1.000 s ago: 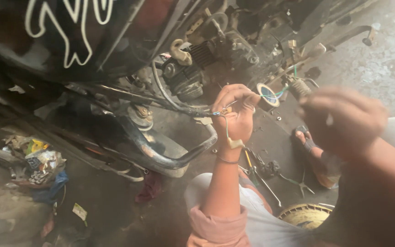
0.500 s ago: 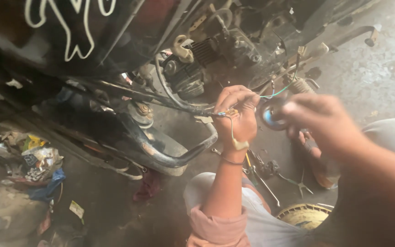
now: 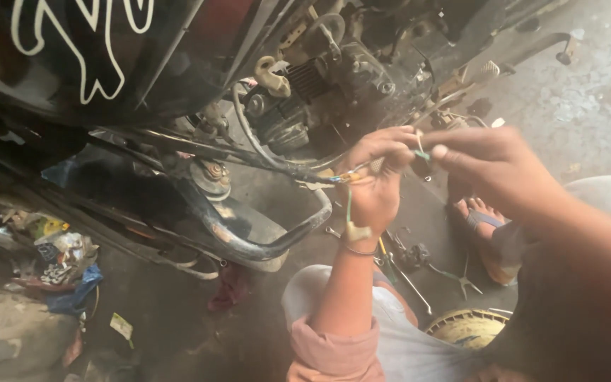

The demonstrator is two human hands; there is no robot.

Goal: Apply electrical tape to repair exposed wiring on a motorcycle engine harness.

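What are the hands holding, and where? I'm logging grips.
Both hands, left hand and right hand, pinch the thin wires at their loose ends.

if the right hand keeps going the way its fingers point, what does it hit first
Its fingers point left, so the right hand would most likely meet the left hand first, at the thin wires pinched there. They already look almost touching, though depth is unclear.

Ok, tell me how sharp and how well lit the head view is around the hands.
Head view: right hand smeared by motion blur; left hand sharper, pinching thin wires; soft hazy daylight on the concrete floor, the motorcycle underside in deep shadow.
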